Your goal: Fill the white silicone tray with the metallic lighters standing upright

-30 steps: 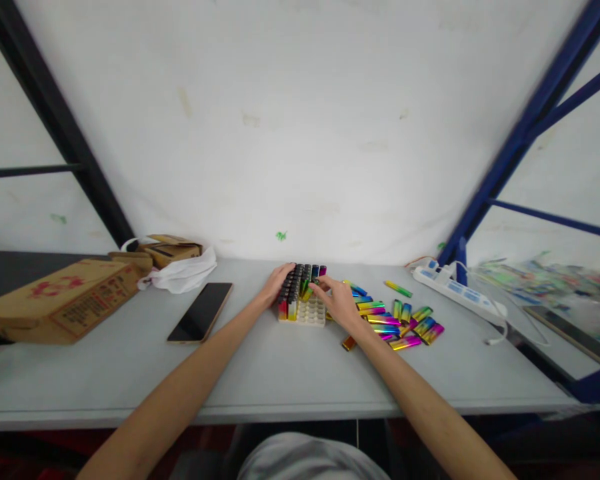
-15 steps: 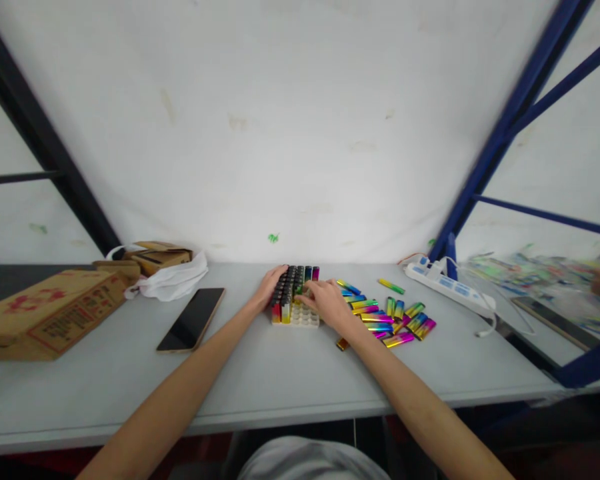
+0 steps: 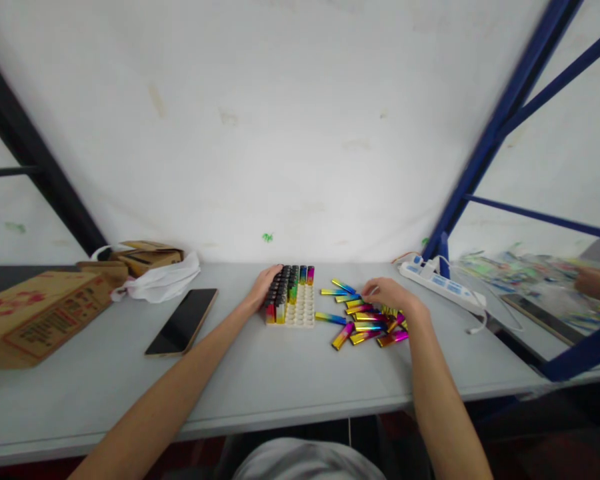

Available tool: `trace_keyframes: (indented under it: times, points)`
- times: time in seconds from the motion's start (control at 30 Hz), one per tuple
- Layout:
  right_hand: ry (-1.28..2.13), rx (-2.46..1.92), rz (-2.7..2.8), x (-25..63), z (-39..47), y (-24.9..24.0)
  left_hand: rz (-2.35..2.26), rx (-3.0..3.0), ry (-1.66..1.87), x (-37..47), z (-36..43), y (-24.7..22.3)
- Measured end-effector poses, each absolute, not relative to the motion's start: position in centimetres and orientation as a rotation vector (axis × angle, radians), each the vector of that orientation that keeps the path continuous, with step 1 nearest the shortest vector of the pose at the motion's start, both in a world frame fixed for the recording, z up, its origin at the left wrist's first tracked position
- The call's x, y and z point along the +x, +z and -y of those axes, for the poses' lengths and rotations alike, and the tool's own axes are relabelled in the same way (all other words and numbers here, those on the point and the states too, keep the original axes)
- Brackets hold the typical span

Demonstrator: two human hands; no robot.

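Note:
A white tray with round holes [image 3: 301, 310] stands on the table, its left part filled with upright black-topped lighters [image 3: 282, 290]. Two more colourful ones stand at its back right. My left hand [image 3: 264, 287] rests against the tray's left side; whether its fingers hold anything is hidden. To the right lies a loose pile of shiny rainbow-coloured lighters [image 3: 369, 327]. Over the pile's back part is my right hand [image 3: 387, 295], fingers bent down among the pieces; what they touch is too small to make out.
A phone [image 3: 183, 322], a white bag [image 3: 163, 280] and a cardboard box [image 3: 45, 310] lie to the left. At right are a power strip [image 3: 443, 287], a blue frame [image 3: 485, 147] and another person's hand [image 3: 597, 283] beyond it.
My right hand has moved right, from the tray to the pile, and several loose pieces have shifted. My left hand stays by the tray. The view has turned slightly.

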State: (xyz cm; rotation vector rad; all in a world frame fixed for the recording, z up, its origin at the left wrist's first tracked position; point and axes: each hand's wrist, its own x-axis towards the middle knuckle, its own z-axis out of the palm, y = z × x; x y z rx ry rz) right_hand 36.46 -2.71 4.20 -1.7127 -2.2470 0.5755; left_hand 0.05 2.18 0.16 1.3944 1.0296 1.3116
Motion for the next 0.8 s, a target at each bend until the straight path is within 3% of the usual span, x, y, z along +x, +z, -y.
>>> trace_keyframes:
  times: [0.3, 0.43, 0.63, 0.8]
  points:
    - [0.812, -1.701, 2.251, 37.6, 2.0, 3.2, -1.044, 1.370, 1.325, 0.2, -2.0, 0.5]
    - [0.768, -1.467, 2.253, 36.9, 2.6, 4.1, -1.057, 1.383, 1.321, 0.2, -1.9, 0.5]
    - [0.746, -1.054, 1.734, 33.3, 2.9, 5.7, -1.043, 1.408, 1.309, 0.2, -1.8, 0.6]
    - [1.072, -0.704, 1.185, 28.7, 2.7, 6.0, -1.041, 1.428, 1.321, 0.0, -2.2, 0.1]
